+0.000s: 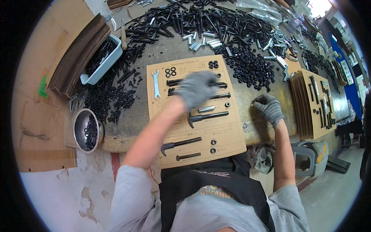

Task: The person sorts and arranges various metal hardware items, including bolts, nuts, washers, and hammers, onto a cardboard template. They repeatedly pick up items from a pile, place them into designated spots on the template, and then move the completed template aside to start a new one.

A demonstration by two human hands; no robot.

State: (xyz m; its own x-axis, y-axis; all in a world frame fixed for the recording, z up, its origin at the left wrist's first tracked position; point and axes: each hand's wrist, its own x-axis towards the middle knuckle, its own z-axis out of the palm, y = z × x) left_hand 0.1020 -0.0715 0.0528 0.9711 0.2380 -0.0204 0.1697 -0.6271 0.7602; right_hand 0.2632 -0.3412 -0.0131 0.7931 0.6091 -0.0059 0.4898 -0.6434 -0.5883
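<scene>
A printed tan cardboard sheet (228, 141) lies in front of me with hardware set out on it. Over its upper middle is my left hand (198, 89) in a grey glove, its fingers smeared by motion; whatever it may hold is hidden. Black bolts (172, 82) show partly beside that hand. The sheet also bears an open-ended wrench (155, 84), black washers (170, 72), a silver sleeve (206, 109), long black hooked bolts (208, 117) and a few nuts (213, 142). My gloved right hand (268, 110) rests on the table right of the sheet, fingers curled inward, contents hidden.
Black bolts (181, 23) are heaped at the back, silver sleeves (199, 44) and black nuts (251, 69) to their right. Leftward stand a pale blue bin (101, 63) and a metal bowl (78, 133). Filled cardboard sheets (299, 104) are stacked at right.
</scene>
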